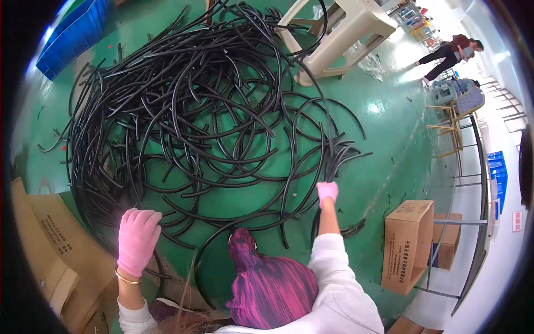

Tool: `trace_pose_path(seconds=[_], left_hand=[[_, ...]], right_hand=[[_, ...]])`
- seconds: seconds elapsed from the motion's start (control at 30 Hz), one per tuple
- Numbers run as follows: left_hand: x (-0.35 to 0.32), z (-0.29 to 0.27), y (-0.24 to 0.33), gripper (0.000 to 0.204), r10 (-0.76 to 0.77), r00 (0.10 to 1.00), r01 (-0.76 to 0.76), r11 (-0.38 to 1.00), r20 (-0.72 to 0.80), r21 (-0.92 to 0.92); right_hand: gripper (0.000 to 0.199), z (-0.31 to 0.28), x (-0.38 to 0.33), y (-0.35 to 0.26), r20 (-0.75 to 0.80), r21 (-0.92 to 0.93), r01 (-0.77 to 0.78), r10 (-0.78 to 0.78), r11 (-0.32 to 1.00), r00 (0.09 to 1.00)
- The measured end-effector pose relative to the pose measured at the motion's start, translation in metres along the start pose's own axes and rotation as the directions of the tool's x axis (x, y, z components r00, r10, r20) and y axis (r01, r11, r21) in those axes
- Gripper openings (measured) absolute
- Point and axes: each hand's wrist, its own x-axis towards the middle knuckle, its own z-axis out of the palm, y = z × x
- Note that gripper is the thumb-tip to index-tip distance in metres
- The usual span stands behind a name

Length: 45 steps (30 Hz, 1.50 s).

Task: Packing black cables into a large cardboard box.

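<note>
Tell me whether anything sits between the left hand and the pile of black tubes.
Nothing visible does. The left hand, in a pink glove, hangs at the near edge of the black tubes, with loose strands right by its fingers. The right hand already grips a bunch.

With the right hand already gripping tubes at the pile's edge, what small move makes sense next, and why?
Probably a short pull of the right hand toward the body. It is closed on a few black tubes that run up into the tangled pile on the green floor, so a gentle tug would likely slide them free. The left hand rests at the pile's near edge and looks empty.
</note>
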Motion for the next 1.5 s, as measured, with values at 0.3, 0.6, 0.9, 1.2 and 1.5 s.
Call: trace_pose_path(seconds=[0.3, 0.6, 0.9, 1.2, 1.5], left_hand=[[0.018, 0.021, 0.029, 0.025, 0.026, 0.999, -0.02, 0.978, 0.023, -0.208], [0.11, 0.041, 0.149, 0.062, 0.134, 0.965, -0.251, 0.714, -0.223, -0.654], [0.073, -0.015, 0.1, 0.041, -0.433, 0.894, -0.108, 0.051, -0.119, -0.993], [0.048, -0.031, 0.072, 0.05, -0.334, 0.68, -0.336, 0.649, -0.653, -0.682], [0.005, -0.109, 0.062, 0.067, -0.393, 0.685, -0.03, 0.826, -0.613, -0.563]], right_hand=[[0.035, -0.016, -0.022, -0.023, 0.031, 0.39, -0.085, 0.079, 0.917, 0.996], [0.031, -0.159, -0.194, -0.212, 0.27, 0.783, 0.119, -0.506, 0.61, 0.819], [0.03, -0.172, -0.268, -0.294, 0.476, 0.877, -0.186, -0.751, 0.443, 0.458], [0.068, -0.16, -0.34, -0.327, 0.441, 0.837, -0.381, -0.897, 0.392, 0.045], [0.047, -0.184, -0.374, -0.345, 0.485, 0.855, -0.228, -0.874, 0.465, 0.036]])
